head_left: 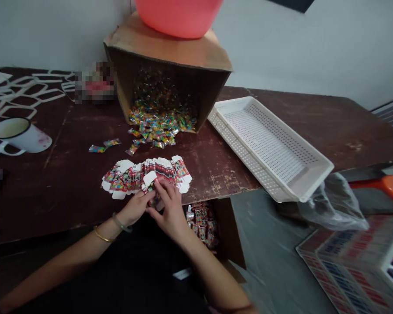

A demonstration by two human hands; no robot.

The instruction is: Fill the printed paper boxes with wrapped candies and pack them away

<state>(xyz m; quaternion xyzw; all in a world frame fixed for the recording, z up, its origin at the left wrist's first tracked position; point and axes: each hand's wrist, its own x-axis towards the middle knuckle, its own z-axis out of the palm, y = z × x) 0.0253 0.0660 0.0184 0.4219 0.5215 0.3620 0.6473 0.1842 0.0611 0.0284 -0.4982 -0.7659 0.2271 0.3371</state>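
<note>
Both hands meet at the table's front edge around one small printed carton with a white end flap standing up. My left hand grips its lower left side. Over its right side, my right hand has its fingers bent and touching it; part of the carton is hidden beneath them. Just behind the hands lies a fanned row of flat printed cartons with white flaps. Small clear packets of colourful candy spill from a cardboard box lying on its side. Two packets lie apart to the left.
A pink basin rests on the cardboard box. To the right, a white perforated tray overhangs the table edge. At left stand an enamel mug and its lid. Below the edge, an open box holds several printed packs.
</note>
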